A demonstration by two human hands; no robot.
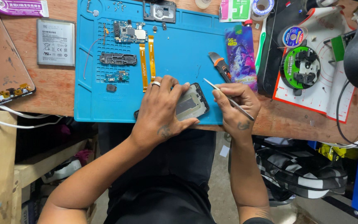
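Note:
My left hand (160, 108) lies over an opened phone frame (192, 103) at the front edge of a blue work mat (179, 54), pressing it down; a ring sits on one finger. My right hand (236, 107) holds thin metal tweezers (228, 98), their tip pointing up-left just beside the phone's top corner. The phone's lower part is hidden under my left hand.
On the mat lie a circuit board (129, 32), two orange flex cables (147, 62), a black bracket (118, 59), small screws and a utility knife (220, 65). A battery (56, 42) and a removed screen (3, 62) rest at left. Tape rolls and a green-ringed fixture (300, 67) are at right.

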